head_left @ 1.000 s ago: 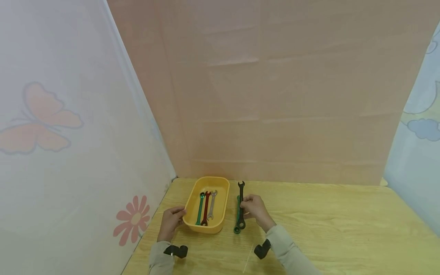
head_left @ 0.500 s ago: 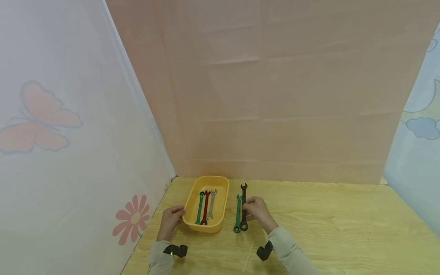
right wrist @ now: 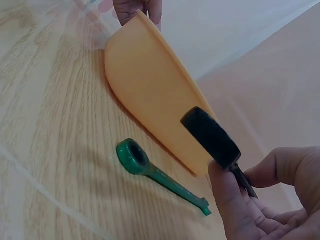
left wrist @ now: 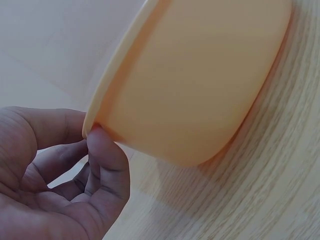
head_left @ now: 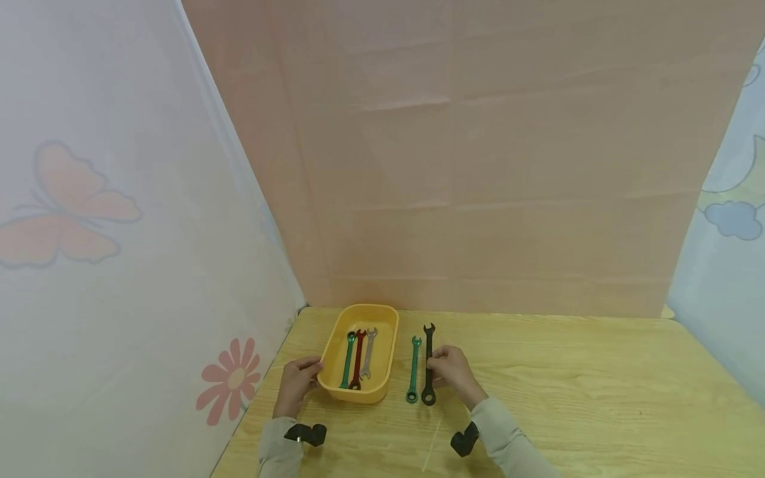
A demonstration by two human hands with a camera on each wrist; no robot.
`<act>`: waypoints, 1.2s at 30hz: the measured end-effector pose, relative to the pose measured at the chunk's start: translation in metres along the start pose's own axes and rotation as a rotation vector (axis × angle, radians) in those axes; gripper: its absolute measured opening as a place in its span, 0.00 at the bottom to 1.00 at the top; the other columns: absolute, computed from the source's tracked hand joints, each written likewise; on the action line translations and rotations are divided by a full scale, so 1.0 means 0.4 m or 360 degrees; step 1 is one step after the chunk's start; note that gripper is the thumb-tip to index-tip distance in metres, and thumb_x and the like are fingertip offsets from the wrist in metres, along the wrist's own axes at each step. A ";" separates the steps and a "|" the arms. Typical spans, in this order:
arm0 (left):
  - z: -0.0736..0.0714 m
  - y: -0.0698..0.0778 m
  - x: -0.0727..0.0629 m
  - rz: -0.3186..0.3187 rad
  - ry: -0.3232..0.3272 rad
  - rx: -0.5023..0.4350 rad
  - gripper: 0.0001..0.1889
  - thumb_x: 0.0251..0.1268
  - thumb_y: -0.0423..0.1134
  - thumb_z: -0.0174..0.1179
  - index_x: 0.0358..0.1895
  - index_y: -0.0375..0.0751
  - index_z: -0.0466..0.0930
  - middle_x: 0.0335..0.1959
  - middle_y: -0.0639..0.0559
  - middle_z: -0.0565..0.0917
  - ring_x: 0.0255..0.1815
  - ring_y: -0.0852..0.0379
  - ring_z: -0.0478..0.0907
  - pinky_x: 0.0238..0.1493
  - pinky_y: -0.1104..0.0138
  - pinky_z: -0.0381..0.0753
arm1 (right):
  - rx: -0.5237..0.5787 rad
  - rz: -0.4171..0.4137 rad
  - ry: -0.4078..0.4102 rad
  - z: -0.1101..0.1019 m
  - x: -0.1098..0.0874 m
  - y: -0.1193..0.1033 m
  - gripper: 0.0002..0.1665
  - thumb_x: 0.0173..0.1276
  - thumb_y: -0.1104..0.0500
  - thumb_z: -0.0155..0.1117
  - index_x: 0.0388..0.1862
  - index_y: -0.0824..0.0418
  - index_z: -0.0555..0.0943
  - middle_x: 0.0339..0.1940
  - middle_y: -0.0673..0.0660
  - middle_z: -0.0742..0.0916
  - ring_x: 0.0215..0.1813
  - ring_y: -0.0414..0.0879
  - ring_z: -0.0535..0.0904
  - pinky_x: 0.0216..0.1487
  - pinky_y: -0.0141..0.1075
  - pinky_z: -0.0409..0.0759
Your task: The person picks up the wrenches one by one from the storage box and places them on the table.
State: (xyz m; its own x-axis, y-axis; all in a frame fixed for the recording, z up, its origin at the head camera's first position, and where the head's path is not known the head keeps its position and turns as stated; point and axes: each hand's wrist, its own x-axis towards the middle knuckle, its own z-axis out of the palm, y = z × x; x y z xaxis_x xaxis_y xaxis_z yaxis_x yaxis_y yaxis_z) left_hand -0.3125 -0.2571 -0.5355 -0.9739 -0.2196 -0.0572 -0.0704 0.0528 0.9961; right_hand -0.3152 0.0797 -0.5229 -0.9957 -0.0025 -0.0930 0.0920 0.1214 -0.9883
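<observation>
Behind the wood-grain table [head_left: 574,392] I see a pinkish sheet [head_left: 478,166]. The left hand [head_left: 295,388] pinches the yellow tray [head_left: 358,397]; the right hand [head_left: 454,373] pinches a black combination wrench [head_left: 428,382] beside a green wrench [head_left: 414,368]. My left-wrist view crops the tray.

From afar I count five wrenches [head_left: 414,370], three inside one tray [head_left: 358,396], two right of it; one left hand [head_left: 295,386], one right hand [head_left: 456,372], one table [head_left: 568,398], one butterfly [head_left: 78,184], one flower [head_left: 235,379].
</observation>
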 end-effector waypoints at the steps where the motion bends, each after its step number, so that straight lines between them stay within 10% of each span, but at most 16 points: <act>1: 0.000 0.000 0.000 0.0002 0.0000 0.0002 0.15 0.67 0.27 0.61 0.52 0.18 0.80 0.40 0.33 0.85 0.31 0.51 0.82 0.27 0.69 0.81 | -0.0007 -0.0003 -0.0002 -0.001 0.000 0.002 0.07 0.64 0.72 0.58 0.41 0.75 0.77 0.31 0.63 0.83 0.28 0.49 0.82 0.30 0.46 0.86; 36: -0.001 -0.006 0.003 0.0012 -0.0017 -0.0034 0.14 0.67 0.27 0.61 0.52 0.18 0.80 0.41 0.32 0.85 0.32 0.50 0.82 0.27 0.69 0.82 | -0.0105 0.0097 -0.0043 -0.008 -0.003 0.059 0.06 0.61 0.73 0.60 0.38 0.74 0.76 0.29 0.64 0.84 0.27 0.50 0.83 0.28 0.43 0.85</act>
State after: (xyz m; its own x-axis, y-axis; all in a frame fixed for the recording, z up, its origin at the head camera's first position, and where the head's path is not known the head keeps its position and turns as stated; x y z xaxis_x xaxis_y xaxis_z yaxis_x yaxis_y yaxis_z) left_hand -0.3133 -0.2579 -0.5381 -0.9767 -0.2088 -0.0501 -0.0584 0.0338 0.9977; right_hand -0.3117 0.0858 -0.5456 -0.9874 -0.0201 -0.1567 0.1503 0.1875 -0.9707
